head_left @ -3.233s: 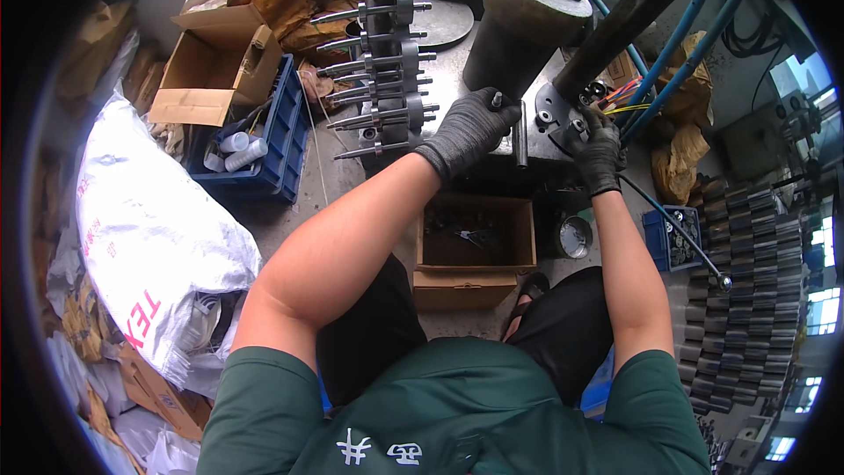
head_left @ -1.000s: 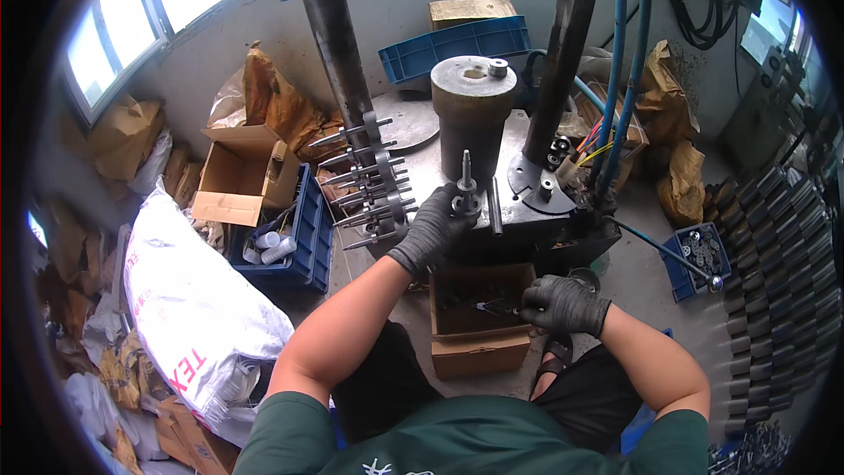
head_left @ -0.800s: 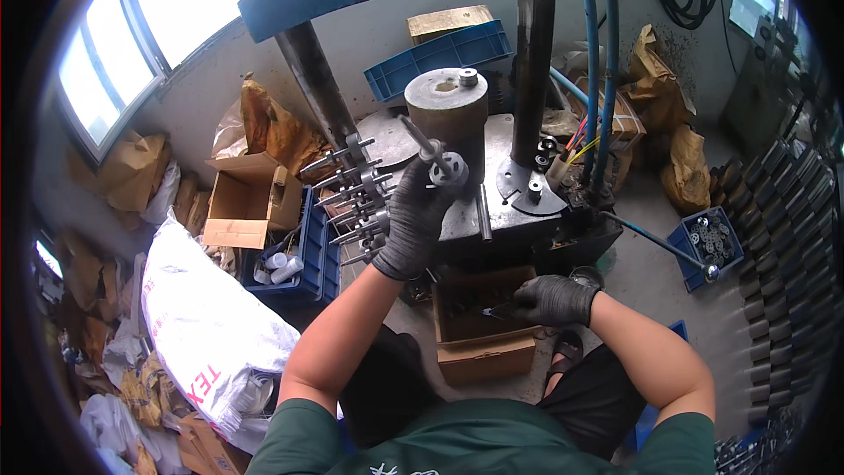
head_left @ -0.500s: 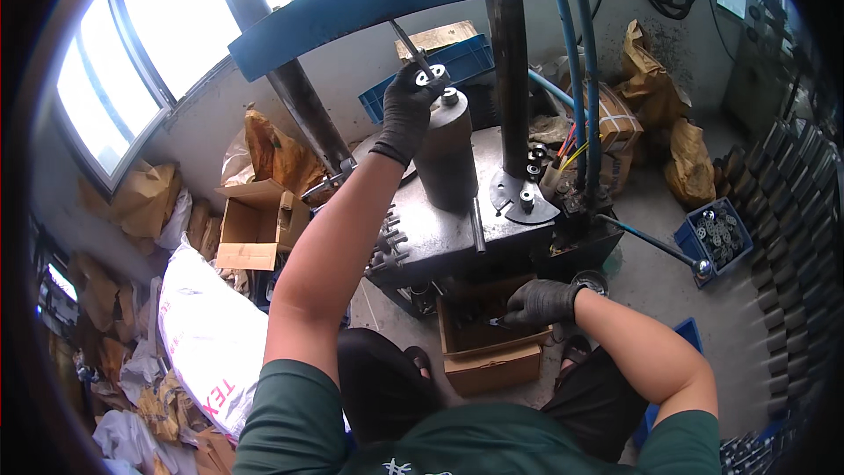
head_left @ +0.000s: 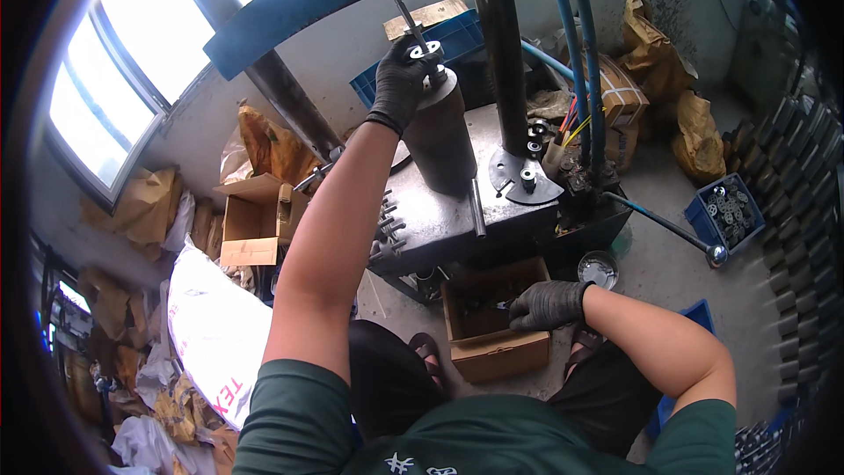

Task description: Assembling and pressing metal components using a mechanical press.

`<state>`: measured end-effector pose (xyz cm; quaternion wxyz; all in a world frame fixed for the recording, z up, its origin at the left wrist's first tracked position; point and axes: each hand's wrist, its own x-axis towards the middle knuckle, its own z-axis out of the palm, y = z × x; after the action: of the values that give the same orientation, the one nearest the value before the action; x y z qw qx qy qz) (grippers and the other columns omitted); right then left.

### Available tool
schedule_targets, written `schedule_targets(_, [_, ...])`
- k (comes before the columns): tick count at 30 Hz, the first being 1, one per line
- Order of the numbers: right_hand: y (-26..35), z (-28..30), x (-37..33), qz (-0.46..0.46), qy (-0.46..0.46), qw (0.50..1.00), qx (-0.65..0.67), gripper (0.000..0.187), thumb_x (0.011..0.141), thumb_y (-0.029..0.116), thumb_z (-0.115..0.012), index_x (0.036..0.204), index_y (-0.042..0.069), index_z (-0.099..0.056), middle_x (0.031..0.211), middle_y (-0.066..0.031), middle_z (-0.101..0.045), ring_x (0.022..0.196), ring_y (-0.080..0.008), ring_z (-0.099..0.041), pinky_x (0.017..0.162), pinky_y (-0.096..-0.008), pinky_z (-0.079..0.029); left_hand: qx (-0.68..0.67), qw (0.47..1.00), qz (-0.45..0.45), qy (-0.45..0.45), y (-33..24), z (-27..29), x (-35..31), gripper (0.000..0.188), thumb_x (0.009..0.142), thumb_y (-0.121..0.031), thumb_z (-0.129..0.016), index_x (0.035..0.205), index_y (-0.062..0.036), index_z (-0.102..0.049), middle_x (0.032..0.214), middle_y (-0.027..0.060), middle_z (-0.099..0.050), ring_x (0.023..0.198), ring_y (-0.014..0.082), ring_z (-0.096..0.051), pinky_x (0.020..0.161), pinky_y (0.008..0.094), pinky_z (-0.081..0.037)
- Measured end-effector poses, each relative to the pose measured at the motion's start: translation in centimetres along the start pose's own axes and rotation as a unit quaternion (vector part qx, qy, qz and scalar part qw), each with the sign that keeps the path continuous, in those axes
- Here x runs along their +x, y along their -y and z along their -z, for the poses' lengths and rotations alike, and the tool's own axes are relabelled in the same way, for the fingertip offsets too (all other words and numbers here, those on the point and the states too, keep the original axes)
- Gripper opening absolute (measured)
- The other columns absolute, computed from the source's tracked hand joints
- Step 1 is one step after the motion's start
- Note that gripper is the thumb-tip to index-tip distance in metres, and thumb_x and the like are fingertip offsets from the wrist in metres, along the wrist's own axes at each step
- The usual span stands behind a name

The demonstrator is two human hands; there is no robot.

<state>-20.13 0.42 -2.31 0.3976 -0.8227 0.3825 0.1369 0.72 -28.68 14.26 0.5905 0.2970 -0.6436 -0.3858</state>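
Note:
My left hand point(head_left: 400, 84), in a dark glove, is raised at the top of an upright metal cylinder point(head_left: 447, 145). Its fingers close around a metal shaft point(head_left: 410, 19) carrying a pale round plate with holes point(head_left: 425, 50). The shaft tilts, its thin end pointing up; its lower end is hidden by the hand. My gloved right hand point(head_left: 552, 304) is low, over the right side of an open cardboard box point(head_left: 499, 359). Its fingers are curled together, and a small shiny bit shows at the tips, too small to name. Dark small parts lie inside the box.
A blue press beam point(head_left: 352, 4) spans above the steel table point(head_left: 422, 224) between dark columns point(head_left: 499, 62). A lever with a ball end point(head_left: 716, 255) juts right. A metal bowl point(head_left: 599, 271) and a blue bin of metal parts point(head_left: 725, 215) stand on the floor. A white sack point(head_left: 215, 321) lies left.
The view has shifted slightly. The shaft's upper tip, cut off by the beam before, now shows fully. The bowl beyond my right hand is more exposed. Both hands stay closed.

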Motion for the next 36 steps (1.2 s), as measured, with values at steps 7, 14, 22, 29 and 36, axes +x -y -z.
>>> schedule_targets(7, [1.1,-0.2,-0.1,0.035,-0.001,0.999,-0.025,0.044,0.098,0.043,-0.057,0.125,0.01,-0.072,0.119,-0.018,-0.073,0.114,-0.0378,-0.067,0.102,-0.047,-0.05,0.028,0.999,0.022,0.002,-0.8,-1.0,-0.3,0.057,0.09,-0.012,-0.082,0.142,-0.0113,-0.059,0.097,0.0082,-0.071,0.08,0.0129,-0.067,0.07,0.0295,-0.059])
schedule_targets(14, [1.4,0.4,-1.4,0.048,-0.052,0.996,-0.062,0.042,0.098,0.041,-0.058,0.122,0.009,-0.072,0.116,-0.0188,-0.073,0.111,-0.0379,-0.068,0.099,-0.0479,-0.052,0.104,0.994,-0.012,0.008,0.0,-0.2,0.1,0.055,0.093,-0.013,-0.08,0.143,-0.0122,-0.056,0.088,0.0079,-0.072,0.068,0.0118,-0.068,0.062,0.0279,-0.057])
schedule_targets(22, [4.1,3.6,-9.9,0.031,-0.359,0.914,-0.187,0.033,0.086,0.028,-0.073,0.11,0.006,-0.072,0.099,-0.0167,-0.07,0.093,-0.0361,-0.069,0.084,-0.0486,-0.054,0.127,0.992,-0.023,0.003,0.3,-0.2,0.4,0.057,0.091,-0.014,-0.081,0.143,-0.0098,-0.057,0.096,0.0088,-0.072,0.077,0.0122,-0.067,0.07,0.0278,-0.058])
schedule_targets(29, [4.3,7.9,-20.9,-0.2,-0.443,0.84,-0.243,0.038,0.084,0.025,-0.075,0.116,0.004,-0.072,0.104,-0.0181,-0.07,0.097,-0.0356,-0.069,0.089,-0.047,-0.053,0.132,0.991,0.015,-0.016,-0.5,0.3,-0.4,0.057,0.092,-0.018,-0.081,0.142,-0.0063,-0.058,0.096,0.0055,-0.071,0.08,0.0106,-0.066,0.073,0.0268,-0.056])
schedule_targets(36, [-1.2,4.1,-24.2,-0.172,-0.397,0.901,-0.013,0.035,0.082,0.015,-0.075,0.113,0.001,-0.072,0.104,-0.0216,-0.071,0.092,-0.034,-0.071,0.086,-0.0392,-0.057,0.162,0.987,-0.015,-0.016,0.4,0.0,0.4,0.05,0.093,-0.027,-0.08,0.134,-0.0021,-0.063,0.098,0.0066,-0.073,0.082,0.0109,-0.067,0.076,0.0284,-0.057])
